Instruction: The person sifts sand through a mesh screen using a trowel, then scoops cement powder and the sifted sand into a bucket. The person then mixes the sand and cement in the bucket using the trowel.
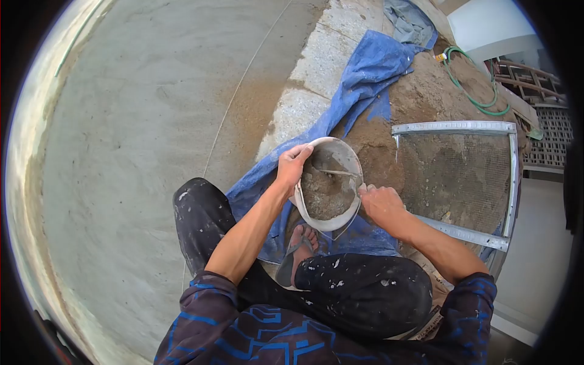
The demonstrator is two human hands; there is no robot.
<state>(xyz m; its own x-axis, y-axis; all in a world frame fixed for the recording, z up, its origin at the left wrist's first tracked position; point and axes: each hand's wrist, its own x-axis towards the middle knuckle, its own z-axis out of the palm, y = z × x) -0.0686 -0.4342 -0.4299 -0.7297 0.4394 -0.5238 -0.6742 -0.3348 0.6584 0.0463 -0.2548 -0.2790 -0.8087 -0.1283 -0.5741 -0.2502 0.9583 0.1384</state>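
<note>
A whitish bucket (329, 225) sits in front of my bent legs, with grey-brown sandy material (325, 198) inside it. A thin pale edge or strip crosses the inside of the bucket; I cannot make out what it belongs to. My left hand (294, 164) grips the upper left of the rim, thumb over the edge. At the right side, my right hand (382, 207) has its fingers curled closed against the rim. A thin wire handle hangs along the bucket's lower right side. Under and around the bucket lies a blue tarp (331, 118).
A metal-framed mesh sieve (456, 179) lies right of the bucket, beside a brown sand pile (420, 88). A green hose (486, 109) coils beyond it. Smooth grey floor (140, 152) with a string (243, 76) across it spreads left. My sandalled foot (299, 249) is close below the bucket.
</note>
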